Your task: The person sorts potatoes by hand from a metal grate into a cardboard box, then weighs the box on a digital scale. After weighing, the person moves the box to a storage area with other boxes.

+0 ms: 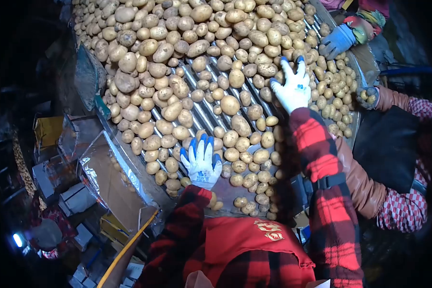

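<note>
Many potatoes (230, 105) lie on a sloping bed of metal rollers (207, 106), heaped thickest at the far end. My left hand (201, 165), in a white glove with blue fingertips, rests fingers spread on the near potatoes, palm down. Farther off to the right, my right hand (294, 89) wears a matching glove. Its fingers are apart and reach over potatoes at the right side of the rollers. Neither hand has a potato in its grasp. Whatever lies directly beneath both palms is hidden.
At the right edge a co-worker's blue-gloved hand (338, 41) touches the potatoes. Another person's gloved hand (368, 97) is lower down, beside a brown sleeve (362, 185). An open cardboard box (111, 180) stands left of the bed, near a yellow bar (127, 247).
</note>
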Demonstrator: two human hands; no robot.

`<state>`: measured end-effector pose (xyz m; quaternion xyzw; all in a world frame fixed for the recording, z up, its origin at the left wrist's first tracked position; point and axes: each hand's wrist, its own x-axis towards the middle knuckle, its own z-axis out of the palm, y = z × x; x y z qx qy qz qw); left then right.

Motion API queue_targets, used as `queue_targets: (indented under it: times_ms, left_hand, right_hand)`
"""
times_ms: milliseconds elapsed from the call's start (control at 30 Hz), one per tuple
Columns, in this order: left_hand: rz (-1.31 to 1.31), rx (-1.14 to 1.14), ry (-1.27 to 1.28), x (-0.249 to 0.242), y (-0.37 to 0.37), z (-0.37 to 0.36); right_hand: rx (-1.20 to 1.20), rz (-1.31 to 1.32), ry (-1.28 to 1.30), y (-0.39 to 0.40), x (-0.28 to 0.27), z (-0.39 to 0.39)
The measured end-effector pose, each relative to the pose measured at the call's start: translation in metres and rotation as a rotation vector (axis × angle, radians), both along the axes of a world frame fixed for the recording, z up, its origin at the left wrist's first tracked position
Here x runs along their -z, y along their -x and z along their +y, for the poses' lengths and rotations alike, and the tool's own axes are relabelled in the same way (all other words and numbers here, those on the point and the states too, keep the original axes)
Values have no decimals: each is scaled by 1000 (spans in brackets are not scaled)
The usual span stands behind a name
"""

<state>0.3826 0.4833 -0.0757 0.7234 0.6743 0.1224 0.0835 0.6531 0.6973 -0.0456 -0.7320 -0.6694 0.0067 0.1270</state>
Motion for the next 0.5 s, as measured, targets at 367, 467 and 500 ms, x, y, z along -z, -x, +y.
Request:
queue_targets:
  times_ms: [367,467,500]
  left_hand:
    - [59,6,28,-10,-10,11]
    - [64,-1,75,13,-3,0]
    - [66,12,50,14,-1,-1]
  right_hand:
    - [-174,246,158,114,-9,-71]
    - [-359,218,146,151,-7,-96]
    - [-355,270,161,157,-11,-101]
